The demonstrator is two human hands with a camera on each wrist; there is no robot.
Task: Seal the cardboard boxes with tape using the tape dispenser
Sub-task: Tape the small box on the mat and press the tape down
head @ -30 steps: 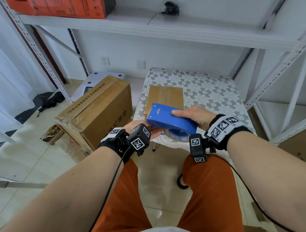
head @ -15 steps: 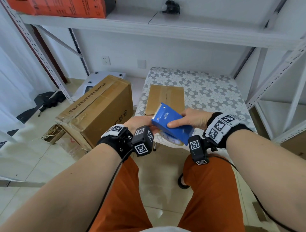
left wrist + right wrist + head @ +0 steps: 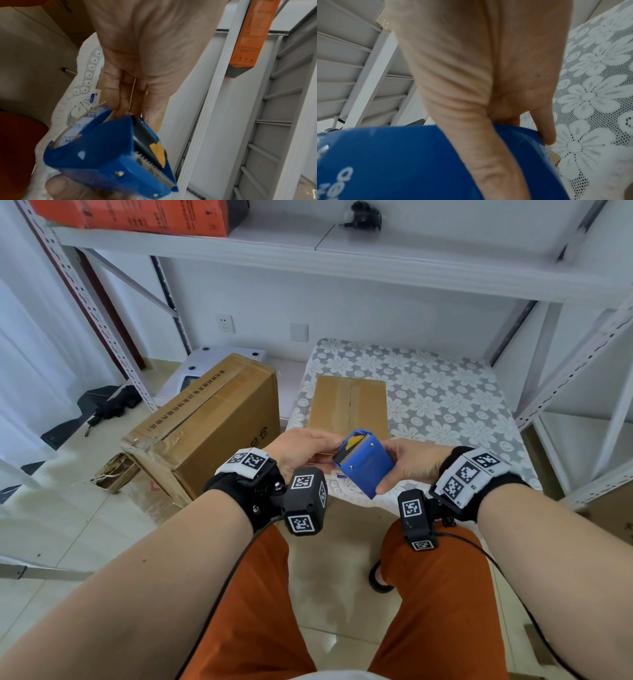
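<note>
Both hands hold the blue tape dispenser (image 3: 364,465) above the table's near edge, its toothed blade tipped up toward me. My right hand (image 3: 406,467) grips the body, thumb across the blue face (image 3: 393,162) and fingers behind. My left hand (image 3: 308,450) pinches the blade end, thumb on top and fingers underneath. In the left wrist view the fingers (image 3: 123,94) reach behind the dispenser (image 3: 106,155) by its black roller. A small cardboard box (image 3: 349,405) with a taped centre seam lies on the table just beyond. A large cardboard box (image 3: 205,426) stands on the floor to the left.
The table wears a white floral lace cloth (image 3: 445,392). White metal shelving (image 3: 342,258) spans overhead and its uprights (image 3: 575,364) rise at the right. An orange carton (image 3: 137,213) sits on the shelf. A black cable (image 3: 380,580) loops on the tiled floor between my knees.
The dispenser has turned from lying flat to blade end up and facing me. My left hand came from beneath it to its front end; my right hand shifted to grip the body.
</note>
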